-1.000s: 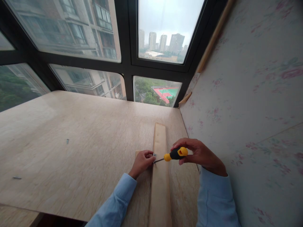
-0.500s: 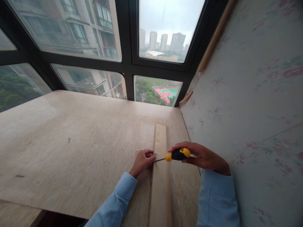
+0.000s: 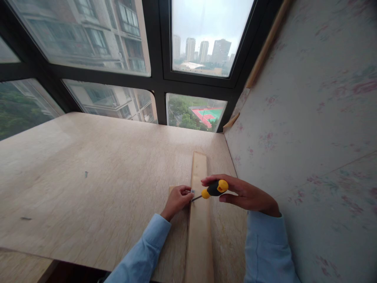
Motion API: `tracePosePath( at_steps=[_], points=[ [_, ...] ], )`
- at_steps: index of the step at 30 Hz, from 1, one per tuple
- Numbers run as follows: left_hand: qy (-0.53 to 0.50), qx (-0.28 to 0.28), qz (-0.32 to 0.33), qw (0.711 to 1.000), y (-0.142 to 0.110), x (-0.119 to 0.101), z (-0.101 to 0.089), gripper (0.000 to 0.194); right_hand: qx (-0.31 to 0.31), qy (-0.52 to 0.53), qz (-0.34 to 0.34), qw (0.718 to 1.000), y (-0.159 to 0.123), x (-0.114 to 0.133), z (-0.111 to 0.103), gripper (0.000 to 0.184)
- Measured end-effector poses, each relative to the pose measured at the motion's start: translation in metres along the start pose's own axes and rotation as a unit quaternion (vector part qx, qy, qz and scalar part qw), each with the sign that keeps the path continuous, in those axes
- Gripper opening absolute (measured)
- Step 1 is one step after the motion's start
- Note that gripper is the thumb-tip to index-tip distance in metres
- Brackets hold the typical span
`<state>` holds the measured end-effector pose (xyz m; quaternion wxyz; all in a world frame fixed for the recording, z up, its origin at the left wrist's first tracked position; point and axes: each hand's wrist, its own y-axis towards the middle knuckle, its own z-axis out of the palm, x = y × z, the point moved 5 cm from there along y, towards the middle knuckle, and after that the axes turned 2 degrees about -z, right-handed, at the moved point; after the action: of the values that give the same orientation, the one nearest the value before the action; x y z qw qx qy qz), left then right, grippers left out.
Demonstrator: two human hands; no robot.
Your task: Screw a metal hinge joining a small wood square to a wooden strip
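Screwdriver (image 3: 216,188) now farther left, right grip (image 3: 249,193) around it, left grip (image 3: 176,199) on half-hidden metal piece (image 3: 193,192)

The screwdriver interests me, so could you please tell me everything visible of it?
The screwdriver has a thick handle, black in the middle and yellow at both ends, plastic or rubber by its look, and a thin, metal-looking shaft. It slants over the wooden strip, handle raised to the right, tip down near the strip's left edge, beside the left hand. The right hand curves around the handle; how firmly it grips is unclear, and what the tip meets is too small to tell.
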<state>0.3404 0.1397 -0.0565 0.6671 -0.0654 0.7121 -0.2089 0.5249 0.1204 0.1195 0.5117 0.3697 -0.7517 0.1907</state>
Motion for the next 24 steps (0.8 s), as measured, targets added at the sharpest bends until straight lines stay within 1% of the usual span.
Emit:
tracePosePath(
  at_steps=[2,5,7,9,12,14,15,17,19,21,22,24],
  points=[
    [-0.002,0.001,-0.002,1.000,0.000,0.000,0.000,0.033,-0.029,0.012,0.002,1.000,-0.001,0.000,-0.004,0.041],
    [-0.004,0.002,-0.007,1.000,0.000,0.001,0.001,0.033,-0.075,-0.040,-0.015,0.996,0.003,0.003,-0.006,0.031],
    [-0.005,0.002,-0.008,1.000,0.000,0.001,0.001,0.033,-0.098,-0.072,-0.026,0.992,0.007,0.005,-0.004,0.027],
    [-0.008,0.004,-0.006,1.000,-0.001,0.000,0.001,0.033,-0.128,-0.102,-0.025,0.986,0.011,0.005,-0.004,0.029],
    [-0.012,0.004,-0.007,1.000,-0.001,0.000,0.001,0.035,-0.185,-0.165,-0.007,0.969,0.015,0.001,-0.006,0.037],
    [-0.012,0.003,-0.007,1.000,-0.001,0.000,0.001,0.036,-0.198,-0.188,-0.005,0.962,0.016,-0.002,-0.006,0.043],
    [-0.012,0.003,-0.005,1.000,-0.002,0.000,0.000,0.036,-0.193,-0.188,-0.009,0.963,0.017,-0.002,-0.006,0.047],
    [-0.011,0.002,-0.001,1.000,-0.001,0.000,0.000,0.036,-0.163,-0.156,-0.022,0.974,0.016,-0.003,-0.003,0.055],
    [-0.011,0.002,0.002,1.000,-0.001,0.000,0.000,0.035,-0.110,-0.096,-0.037,0.989,0.012,-0.001,0.001,0.061],
    [-0.012,0.004,0.002,1.000,-0.001,0.000,0.000,0.034,-0.051,-0.032,-0.047,0.997,0.007,0.001,0.005,0.065],
    [-0.014,0.004,0.002,1.000,-0.001,0.000,0.000,0.035,-0.034,-0.013,-0.047,0.998,0.004,0.002,0.006,0.066],
    [-0.016,0.001,0.000,1.000,-0.001,0.000,0.000,0.037,-0.038,-0.011,-0.040,0.998,0.002,0.004,0.004,0.059]
  ],
)
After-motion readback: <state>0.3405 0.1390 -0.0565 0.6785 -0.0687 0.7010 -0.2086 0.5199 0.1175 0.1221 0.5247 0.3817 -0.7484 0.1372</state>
